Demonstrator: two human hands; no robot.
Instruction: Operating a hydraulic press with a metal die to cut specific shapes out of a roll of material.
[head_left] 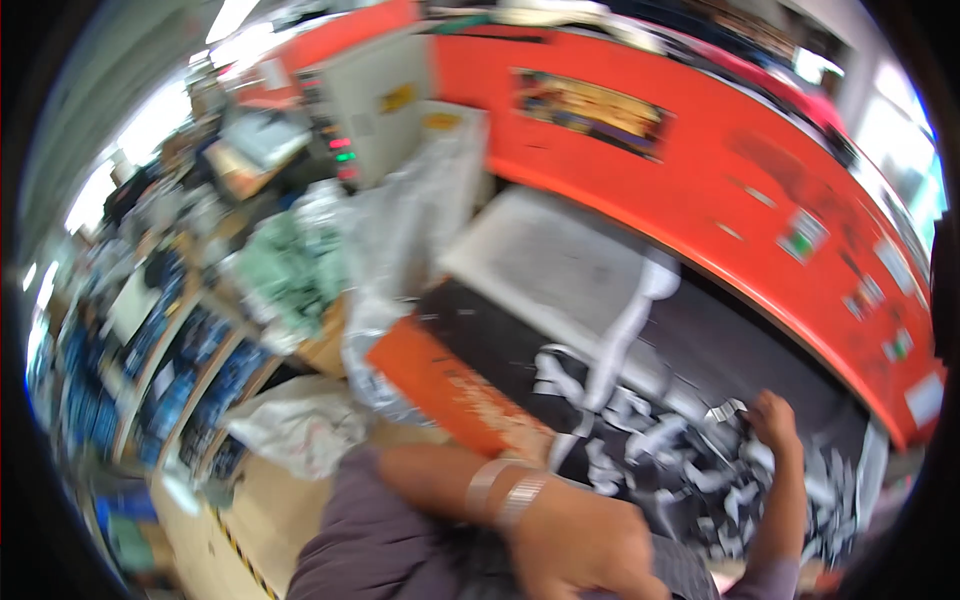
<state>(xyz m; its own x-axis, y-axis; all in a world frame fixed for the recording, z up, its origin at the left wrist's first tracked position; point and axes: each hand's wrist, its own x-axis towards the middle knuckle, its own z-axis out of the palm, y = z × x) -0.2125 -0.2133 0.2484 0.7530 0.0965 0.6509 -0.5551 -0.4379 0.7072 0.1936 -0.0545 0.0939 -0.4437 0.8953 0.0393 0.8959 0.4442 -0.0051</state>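
Note:
My right hand [772, 422] is raised over a dark work surface [510, 345], its fingers curled closed. A small shiny metallic piece [728, 410] shows right at its fingertips; blur hides what it is and how it is held. Around and below that hand lie many loose white and black cut strips [640, 440]. My left hand [590, 545], with a metal band [520, 495] at the wrist, is low in front of my body. Its fingers are smeared and partly cut off by the lower edge.
A large orange machine beam [700, 130] spans the far side above the surface. Under it lies a pale grey slab [540, 260]. An orange front panel [450, 385] edges the surface. To the left are clear plastic sheeting [390, 220], a white sack [300, 425] and shelves with blue items [180, 375].

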